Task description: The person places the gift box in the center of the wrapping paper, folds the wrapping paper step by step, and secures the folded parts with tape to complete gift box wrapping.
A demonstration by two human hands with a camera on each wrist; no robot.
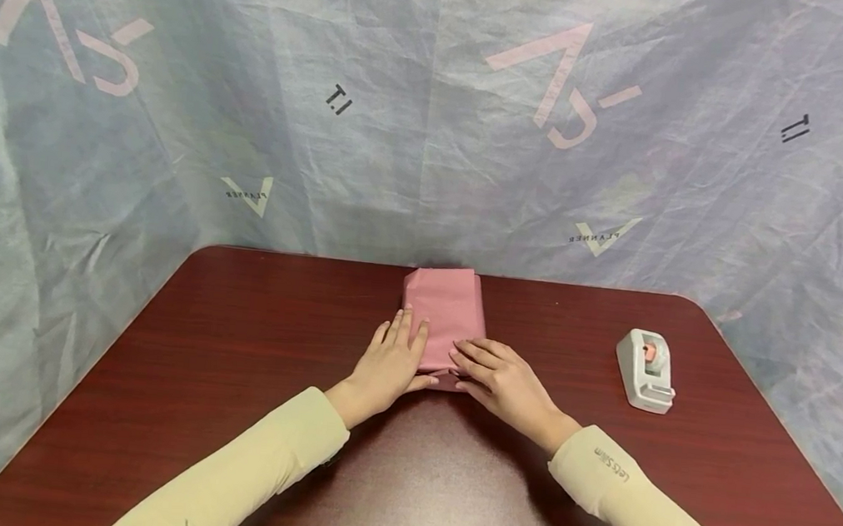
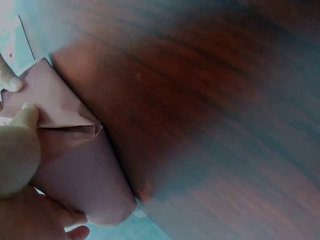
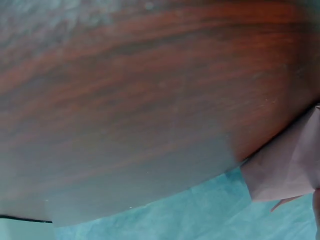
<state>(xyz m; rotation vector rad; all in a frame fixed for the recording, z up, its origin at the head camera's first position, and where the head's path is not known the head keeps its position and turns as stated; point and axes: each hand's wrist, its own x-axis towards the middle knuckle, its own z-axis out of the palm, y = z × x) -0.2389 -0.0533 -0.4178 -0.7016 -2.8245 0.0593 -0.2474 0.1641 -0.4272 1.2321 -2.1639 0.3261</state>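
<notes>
A box-shaped parcel in pink paper (image 1: 447, 311) lies near the table's far edge. My left hand (image 1: 386, 366) rests its straight, spread fingers on the parcel's top left, its thumb on the near end. From the right, my right hand (image 1: 507, 385) lays its extended fingers over the near right corner, thumb at that same end. In the left wrist view, the parcel's end (image 2: 75, 117) shows folded paper with a slit-like gap, and both thumbs press the paper there. The right wrist view catches only a paper corner (image 3: 282, 172), most of the right hand being out of frame.
A white tape dispenser (image 1: 647, 370) with a roll in it stands on the right side of the dark red wooden table (image 1: 250, 331). Grey printed cloth (image 1: 370, 167) hangs behind the table and along its sides.
</notes>
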